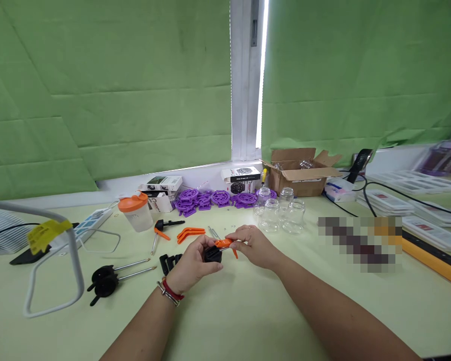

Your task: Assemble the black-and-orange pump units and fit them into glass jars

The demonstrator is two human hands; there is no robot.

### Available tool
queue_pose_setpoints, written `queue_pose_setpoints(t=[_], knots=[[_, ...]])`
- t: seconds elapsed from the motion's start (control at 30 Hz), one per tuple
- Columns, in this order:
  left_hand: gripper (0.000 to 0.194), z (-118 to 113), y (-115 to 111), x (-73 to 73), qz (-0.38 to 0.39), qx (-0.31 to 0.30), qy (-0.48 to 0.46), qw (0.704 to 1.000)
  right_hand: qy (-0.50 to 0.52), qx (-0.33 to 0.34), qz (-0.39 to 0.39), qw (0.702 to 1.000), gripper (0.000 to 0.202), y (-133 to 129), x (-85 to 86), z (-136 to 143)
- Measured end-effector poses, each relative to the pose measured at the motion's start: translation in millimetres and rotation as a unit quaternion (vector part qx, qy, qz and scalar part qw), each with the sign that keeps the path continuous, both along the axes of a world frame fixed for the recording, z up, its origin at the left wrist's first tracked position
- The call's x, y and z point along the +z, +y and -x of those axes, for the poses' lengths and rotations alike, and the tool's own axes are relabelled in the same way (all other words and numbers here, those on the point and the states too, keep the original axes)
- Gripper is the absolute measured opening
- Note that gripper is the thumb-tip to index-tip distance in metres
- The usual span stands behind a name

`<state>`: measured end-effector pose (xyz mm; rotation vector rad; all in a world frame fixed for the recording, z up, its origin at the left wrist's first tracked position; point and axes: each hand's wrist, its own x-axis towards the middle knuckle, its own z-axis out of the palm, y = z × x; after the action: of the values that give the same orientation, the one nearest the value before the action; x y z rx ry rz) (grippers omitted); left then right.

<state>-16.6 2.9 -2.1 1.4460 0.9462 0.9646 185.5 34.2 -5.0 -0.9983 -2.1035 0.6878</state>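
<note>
Centrally, both hands meet above the pale green table (244,321). The left hand (194,268) grips a black plastic block (212,254), while the fingers of the right hand (252,245) pinch an orange lever (223,243) against it. Just beyond them lie loose orange levers (190,233); to their left is a black-and-orange piece with a metal rod (159,229), and further left and nearer, two black pieces with metal rods (105,282). At the back, the white printed carton (244,175) carries black lettering and a round black picture, too small to read surely. Writing on the yellow tag (47,235) is illegible, as are small marks on the orange-lidded shaker cup (140,219). Purple plastic discs (188,198) and clear jars (270,218) stand near the cardboard box (304,183).
</note>
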Motion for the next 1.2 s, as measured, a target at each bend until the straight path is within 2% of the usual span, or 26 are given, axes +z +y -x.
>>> queue_pose_setpoints(t=[0.2,0.53,0.8,0.97,1.2], knots=[[0.030,-4.5,-2.1,1.1,-0.012,0.005,0.009,1.000,-0.058,0.019,-0.058,0.996,0.024,-10.5,5.3,6.5],[0.026,-3.8,-0.1,-0.7,-0.032,-0.001,0.024,0.999,-0.067,0.042,-0.100,0.992,0.025,-6.8,-2.7,7.7],[0.031,-4.1,1.3,-8.9,-0.008,-0.022,0.006,1.000,-0.027,0.064,-0.042,0.997,0.027,-8.8,-5.6,8.7],[0.041,-3.5,1.1,-12.8,-0.037,-0.001,-0.035,0.999,-0.029,0.073,-0.043,0.996,0.029,-8.5,-3.4,6.4],[0.028,-1.9,2.4,-15.0,-0.056,-0.016,-0.016,0.998,0.013,0.064,-0.053,0.996,0.027,-5.9,-4.1,6.4]])
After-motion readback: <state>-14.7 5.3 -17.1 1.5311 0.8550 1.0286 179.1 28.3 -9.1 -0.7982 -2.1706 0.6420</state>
